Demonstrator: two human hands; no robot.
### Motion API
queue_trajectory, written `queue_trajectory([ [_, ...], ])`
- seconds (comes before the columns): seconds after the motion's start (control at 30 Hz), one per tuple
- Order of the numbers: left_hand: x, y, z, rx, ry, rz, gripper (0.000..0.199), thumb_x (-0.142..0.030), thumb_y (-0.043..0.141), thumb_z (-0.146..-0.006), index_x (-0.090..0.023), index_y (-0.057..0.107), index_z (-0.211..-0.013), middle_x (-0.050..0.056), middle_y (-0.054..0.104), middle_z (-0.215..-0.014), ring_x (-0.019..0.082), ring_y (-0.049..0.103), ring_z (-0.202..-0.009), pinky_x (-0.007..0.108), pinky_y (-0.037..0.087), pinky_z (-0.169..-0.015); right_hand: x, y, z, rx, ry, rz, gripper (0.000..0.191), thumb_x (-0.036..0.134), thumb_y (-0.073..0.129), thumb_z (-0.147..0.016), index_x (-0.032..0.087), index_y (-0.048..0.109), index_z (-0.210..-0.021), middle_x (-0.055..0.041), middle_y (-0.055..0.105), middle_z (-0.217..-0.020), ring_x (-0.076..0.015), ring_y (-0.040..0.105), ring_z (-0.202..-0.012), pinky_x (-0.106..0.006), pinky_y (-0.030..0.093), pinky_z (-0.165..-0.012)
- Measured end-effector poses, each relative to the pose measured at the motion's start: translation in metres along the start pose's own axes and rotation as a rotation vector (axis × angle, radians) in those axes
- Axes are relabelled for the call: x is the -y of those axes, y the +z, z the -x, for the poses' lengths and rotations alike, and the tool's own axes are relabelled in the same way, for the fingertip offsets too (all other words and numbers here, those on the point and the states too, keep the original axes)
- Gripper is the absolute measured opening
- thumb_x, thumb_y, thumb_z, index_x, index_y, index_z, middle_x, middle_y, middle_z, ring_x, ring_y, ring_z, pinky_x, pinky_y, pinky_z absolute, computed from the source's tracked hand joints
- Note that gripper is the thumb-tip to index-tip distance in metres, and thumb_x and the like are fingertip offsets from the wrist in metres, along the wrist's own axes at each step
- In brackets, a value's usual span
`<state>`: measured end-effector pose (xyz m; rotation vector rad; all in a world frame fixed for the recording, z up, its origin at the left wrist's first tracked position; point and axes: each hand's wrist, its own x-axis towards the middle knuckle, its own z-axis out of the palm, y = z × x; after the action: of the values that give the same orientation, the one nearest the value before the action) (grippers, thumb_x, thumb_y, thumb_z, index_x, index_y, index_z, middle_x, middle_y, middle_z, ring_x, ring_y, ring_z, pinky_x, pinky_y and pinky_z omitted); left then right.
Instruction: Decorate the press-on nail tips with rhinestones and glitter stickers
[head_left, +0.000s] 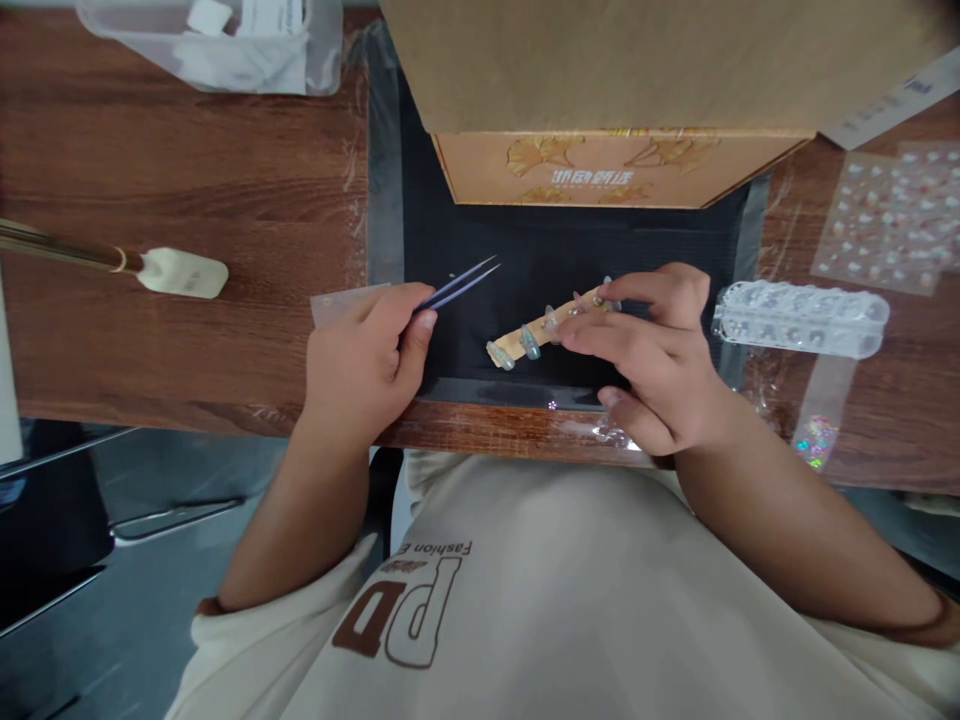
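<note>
My left hand (pixel 364 360) is closed around purple-blue tweezers (pixel 463 284), whose two tips point up and right over the black mat (pixel 480 235). On that mat a tan strip (pixel 512 345) lies at a slant, with several false nails (pixel 530 342) set across it; some are blue-green, others pinkish and clear. My right hand (pixel 667 360) reaches over the strip's right half, fingers spread. Its index fingertip touches the far right end and another fingertip rests by the middle nails, hiding part of them. The thumb stands apart from the strip.
A large box (pixel 592 170) with gold leaf patterns stands behind the mat. To the right are a clear compartment case (pixel 802 318), a bag of sequins (pixel 817 435) and sticker sheets (pixel 885 215). A white-headed brush (pixel 184 272) and clear bin (pixel 322 50) are left.
</note>
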<state>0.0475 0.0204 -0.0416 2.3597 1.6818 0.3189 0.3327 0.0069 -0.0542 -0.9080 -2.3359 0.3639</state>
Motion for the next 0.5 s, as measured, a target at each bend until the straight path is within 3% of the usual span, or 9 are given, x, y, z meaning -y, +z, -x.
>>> queue_trajectory([
  [0.17,0.0012,0.0017,-0.0002,-0.002,-0.01,0.016,0.031,-0.039,0.04,-0.102,-0.028,0.062,-0.122,0.004,0.073,-0.115,0.024,0.07,-0.103,0.035,0.05,-0.08,-0.0008,0.0006,0.0014,-0.026,0.004,-0.006,0.04,0.033,0.044,-0.084,0.024,0.055,-0.122,-0.0028,0.075,-0.111,-0.0333,0.056,-0.109,-0.054,0.034,-0.088],
  [0.5,-0.0014,-0.0017,-0.0004,-0.014,-0.005,0.048,0.03,-0.038,0.04,-0.102,-0.027,0.062,-0.121,0.003,0.074,-0.114,0.021,0.069,-0.105,0.032,0.051,-0.083,-0.0013,0.0017,0.0053,-0.102,0.062,-0.053,0.038,0.042,0.041,-0.091,0.032,0.056,-0.124,-0.0017,0.074,-0.112,-0.0337,0.058,-0.108,-0.057,0.038,-0.09],
])
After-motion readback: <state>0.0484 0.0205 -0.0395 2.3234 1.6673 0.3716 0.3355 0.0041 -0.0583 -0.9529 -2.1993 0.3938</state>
